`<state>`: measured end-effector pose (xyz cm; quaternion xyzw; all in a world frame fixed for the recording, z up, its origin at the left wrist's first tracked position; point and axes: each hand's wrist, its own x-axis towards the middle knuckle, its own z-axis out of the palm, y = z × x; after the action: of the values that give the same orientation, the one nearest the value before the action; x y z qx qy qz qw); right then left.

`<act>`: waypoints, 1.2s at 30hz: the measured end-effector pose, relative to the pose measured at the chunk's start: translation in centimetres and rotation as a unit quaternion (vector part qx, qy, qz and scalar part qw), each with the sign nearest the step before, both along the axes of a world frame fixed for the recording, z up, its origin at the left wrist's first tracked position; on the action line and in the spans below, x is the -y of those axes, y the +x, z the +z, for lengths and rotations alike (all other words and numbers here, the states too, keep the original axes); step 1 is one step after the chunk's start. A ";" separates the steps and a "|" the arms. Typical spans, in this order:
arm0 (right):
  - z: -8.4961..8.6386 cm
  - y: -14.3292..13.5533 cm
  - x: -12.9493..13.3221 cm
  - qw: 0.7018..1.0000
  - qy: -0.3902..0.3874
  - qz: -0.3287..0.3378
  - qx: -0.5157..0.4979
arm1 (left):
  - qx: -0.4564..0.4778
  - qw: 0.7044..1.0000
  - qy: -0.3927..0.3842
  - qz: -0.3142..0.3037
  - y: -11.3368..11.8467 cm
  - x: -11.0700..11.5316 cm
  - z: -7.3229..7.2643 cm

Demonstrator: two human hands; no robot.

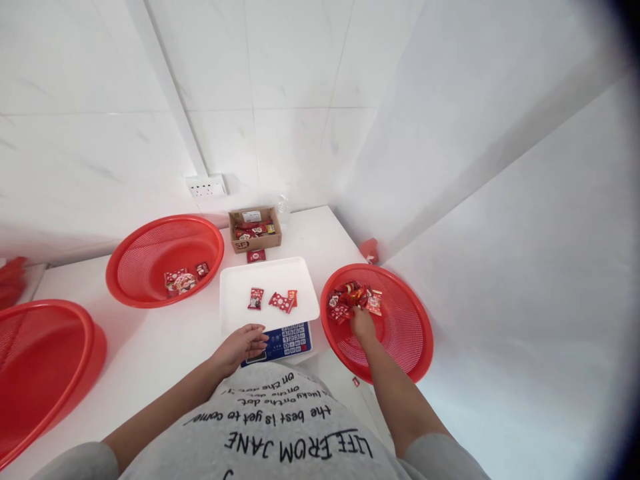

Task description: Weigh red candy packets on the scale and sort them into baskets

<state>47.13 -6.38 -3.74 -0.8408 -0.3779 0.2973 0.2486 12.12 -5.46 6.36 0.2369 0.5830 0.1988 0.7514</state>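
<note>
Fingers of my right hand (363,325) point down into the right-hand red basket (407,333), closed in toward the pile of wrapped packets (340,308) there. They touch or nearly touch the pile; I cannot tell how far apart their tips are or whether they have hold of a packet. The pile, mostly red with some paler wrappers, lies toward the left side of the basket.

My left hand (241,346) is partly open, its fingers loosely curled and slightly spread, with nothing seen in it. It is over the left end of the blue keypad panel (291,340), at the near edge of the white tray (270,269); whether it touches either one I cannot tell.

Three small packets lie on the tray: a red patterned one (255,299) on the left, set apart, then a red one with white dots (281,303), and an orange-red one (293,297) just beside it.

Beyond the tray, a single red packet (257,256) lies in front of an open cardboard box (257,245) that holds more packets. To the left, another red basket (135,243) has a few packets near its right side. Nearer me on the far left is a third red basket (40,360), cut off by the edge of my view. A wall socket (207,186) is behind the table (145,333).
</note>
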 end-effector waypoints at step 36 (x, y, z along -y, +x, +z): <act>0.9 -3.4 0.6 0.996 -0.025 0.042 -0.077 | 0.017 0.999 -0.011 0.027 -0.4 0.0 -0.6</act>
<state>43.71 -6.99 -2.89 -0.8046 -0.3852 0.3807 0.2435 11.70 -5.50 5.79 0.2093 0.5785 0.2160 0.7582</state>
